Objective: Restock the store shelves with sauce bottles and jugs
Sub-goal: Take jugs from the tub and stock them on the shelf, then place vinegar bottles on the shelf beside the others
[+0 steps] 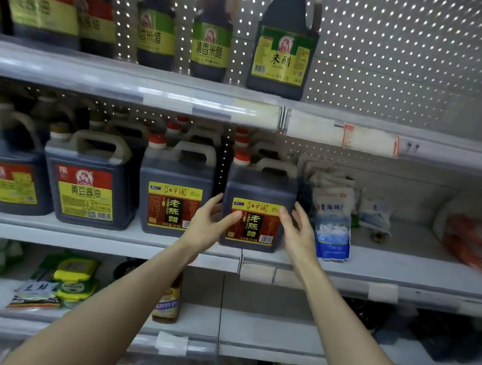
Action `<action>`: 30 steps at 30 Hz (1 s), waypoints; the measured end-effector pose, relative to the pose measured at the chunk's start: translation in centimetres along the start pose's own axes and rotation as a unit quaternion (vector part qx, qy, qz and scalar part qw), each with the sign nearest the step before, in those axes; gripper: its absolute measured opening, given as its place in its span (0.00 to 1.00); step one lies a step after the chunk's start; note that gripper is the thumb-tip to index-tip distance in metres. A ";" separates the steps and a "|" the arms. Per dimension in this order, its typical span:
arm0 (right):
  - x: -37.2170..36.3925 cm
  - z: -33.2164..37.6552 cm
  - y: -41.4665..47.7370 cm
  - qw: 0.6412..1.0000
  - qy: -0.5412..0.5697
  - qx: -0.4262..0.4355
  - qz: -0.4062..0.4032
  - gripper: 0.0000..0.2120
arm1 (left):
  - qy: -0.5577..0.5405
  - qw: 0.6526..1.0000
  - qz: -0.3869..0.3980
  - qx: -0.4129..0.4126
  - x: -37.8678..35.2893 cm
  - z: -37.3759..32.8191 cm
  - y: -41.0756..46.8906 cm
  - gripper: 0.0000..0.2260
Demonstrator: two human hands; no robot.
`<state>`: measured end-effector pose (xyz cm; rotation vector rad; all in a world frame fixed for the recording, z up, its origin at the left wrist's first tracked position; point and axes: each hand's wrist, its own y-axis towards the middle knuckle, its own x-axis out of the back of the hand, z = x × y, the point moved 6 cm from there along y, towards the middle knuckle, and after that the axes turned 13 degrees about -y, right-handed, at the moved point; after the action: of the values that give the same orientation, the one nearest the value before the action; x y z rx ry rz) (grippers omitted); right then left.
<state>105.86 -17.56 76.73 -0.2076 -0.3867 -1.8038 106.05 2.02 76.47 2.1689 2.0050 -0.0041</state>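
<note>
Head view: on the middle shelf [43, 228], a soy sauce jug [92, 184] and a red-capped vinegar jug [178, 174] stand side by side. The left hand [212, 224], fingers nearly straight, touches the left side of a second vinegar jug [260, 191] standing on the shelf, thumb on its label. The right hand [298, 229], equally spread, touches its right edge, near a salt bag [333, 225].

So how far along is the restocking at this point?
Done: dark handled jugs line the grey middle shelf. In hand: the left hand and right hand flank a dark square vinegar jug at its front edge. Left, likely: the top shelf is bare beyond the tall green-labelled jug.
</note>
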 end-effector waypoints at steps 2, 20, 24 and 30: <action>0.6 2.5 -1.5 1.000 -0.002 0.017 -0.002 0.28 | 0.022 1.000 0.003 -0.013 0.5 -2.5 -1.5 0.32; -0.8 25.6 -14.6 0.966 0.042 0.236 0.094 0.21 | 0.023 0.972 -0.102 -0.210 8.6 -25.2 -19.7 0.25; -4.1 28.7 -18.0 0.952 0.076 0.257 0.145 0.21 | 0.042 0.961 -0.144 -0.234 11.5 -27.7 -25.2 0.25; -12.7 33.6 -24.4 0.921 0.112 0.290 0.233 0.18 | 0.094 0.932 -0.243 -0.253 19.5 -30.9 -33.3 0.25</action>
<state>83.78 11.77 99.90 0.3010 -0.6305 -1.1650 70.96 27.89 99.76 1.3717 2.2723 0.6010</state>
